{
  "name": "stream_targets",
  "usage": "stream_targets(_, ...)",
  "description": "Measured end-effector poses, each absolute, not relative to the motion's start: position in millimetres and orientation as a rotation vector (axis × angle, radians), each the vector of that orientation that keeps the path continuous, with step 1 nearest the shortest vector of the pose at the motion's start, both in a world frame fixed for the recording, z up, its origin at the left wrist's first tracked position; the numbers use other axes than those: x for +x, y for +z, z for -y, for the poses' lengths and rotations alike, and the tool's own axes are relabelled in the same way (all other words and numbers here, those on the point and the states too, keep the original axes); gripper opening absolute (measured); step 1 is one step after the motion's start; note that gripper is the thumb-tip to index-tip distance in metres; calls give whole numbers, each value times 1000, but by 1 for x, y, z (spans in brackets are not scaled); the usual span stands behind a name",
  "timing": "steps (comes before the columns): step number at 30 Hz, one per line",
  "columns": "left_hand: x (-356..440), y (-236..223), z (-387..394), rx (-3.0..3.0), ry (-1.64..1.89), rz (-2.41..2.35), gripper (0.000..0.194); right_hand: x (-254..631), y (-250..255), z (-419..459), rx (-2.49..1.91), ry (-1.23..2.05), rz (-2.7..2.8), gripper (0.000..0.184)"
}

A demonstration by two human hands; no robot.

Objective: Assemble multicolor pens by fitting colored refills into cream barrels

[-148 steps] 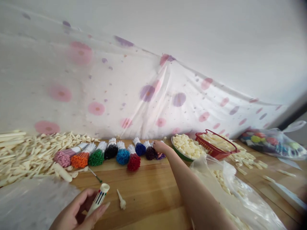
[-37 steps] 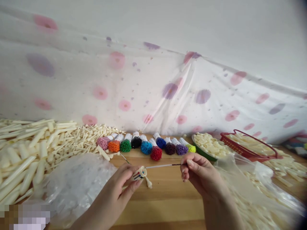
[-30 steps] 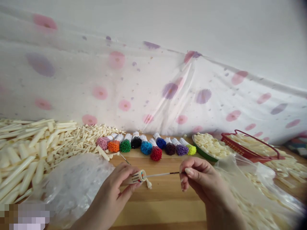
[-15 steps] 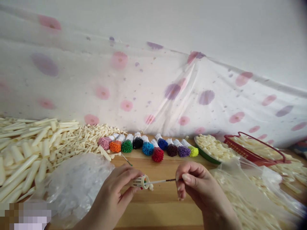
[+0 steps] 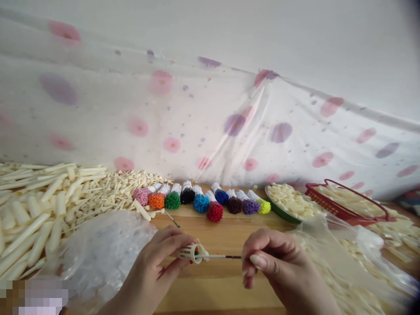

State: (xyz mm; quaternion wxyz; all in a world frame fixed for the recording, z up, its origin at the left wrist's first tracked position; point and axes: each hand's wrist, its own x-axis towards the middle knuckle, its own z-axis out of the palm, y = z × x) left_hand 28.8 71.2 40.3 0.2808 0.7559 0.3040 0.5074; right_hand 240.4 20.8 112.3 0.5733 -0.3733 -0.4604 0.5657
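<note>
My left hand (image 5: 154,267) grips a cream multi-colour pen barrel (image 5: 192,253), its open end facing right. My right hand (image 5: 278,267) pinches a thin dark-tipped refill (image 5: 223,257) that runs into that open end, partly inside. Both hands hover over the wooden table (image 5: 223,288). Behind them lies a row of refill bundles (image 5: 203,202) in pink, orange, green, black, blue, red, purple and yellow.
Heaps of cream pen parts (image 5: 49,201) fill the left. A clear plastic bag (image 5: 98,253) lies at the near left. A green bowl (image 5: 282,211) and a red basket (image 5: 348,211) hold cream parts on the right, beside another plastic bag (image 5: 344,267). A loose green refill (image 5: 172,218) lies near the bundles.
My right hand came back from the purple bundle with a refill and has pushed it leftward further into the barrel. The refill shows shorter now. Both hands have sunk slightly.
</note>
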Motion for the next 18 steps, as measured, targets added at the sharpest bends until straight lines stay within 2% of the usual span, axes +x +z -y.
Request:
stream_targets(10,30,42,-71,1986,1338,-808,35,236,113,-18,-965,1244,1107,15)
stream_targets(18,32,42,-75,1922,1294,-863,27,243,100,-31,-828,1289,1125,9)
